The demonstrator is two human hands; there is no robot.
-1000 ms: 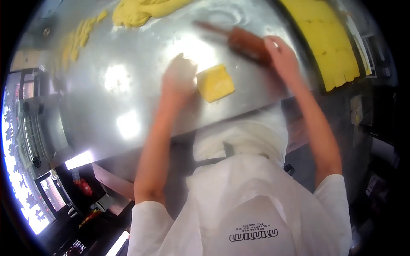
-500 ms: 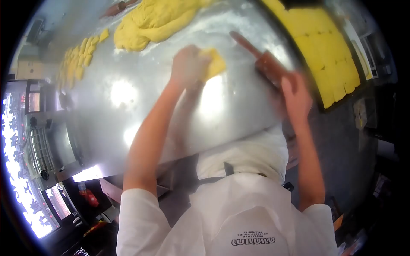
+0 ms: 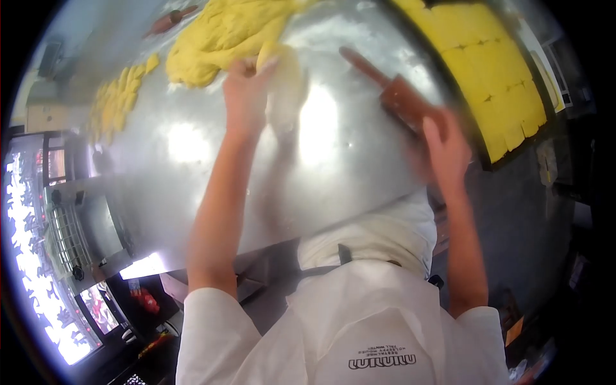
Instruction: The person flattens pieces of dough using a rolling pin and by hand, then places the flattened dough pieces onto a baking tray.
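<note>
My left hand (image 3: 246, 96) is closed on the edge of a flat, thin piece of yellow dough (image 3: 283, 69). The piece is smeared by motion and hangs to the right of the fingers. Just beyond that hand lies a big soft mound of yellow dough (image 3: 218, 38); whether they touch I cannot tell. My right hand (image 3: 447, 144) is wrapped round the near handle of a reddish-brown rolling pin (image 3: 404, 99), whose far handle points away to the upper left. The pin is at the right side of the metal table (image 3: 218, 173).
A dark-edged tray (image 3: 487, 77) on the right carries yellow dough sheets in rows. Small dough pieces (image 3: 119, 96) lie in a cluster at the table's left. Another rolling pin (image 3: 170, 20) rests at the far edge, beside the mound.
My left hand has moved left and away from me toward the dough mound, carrying the flat dough piece up off the table middle. The right hand and rolling pin have barely moved.
</note>
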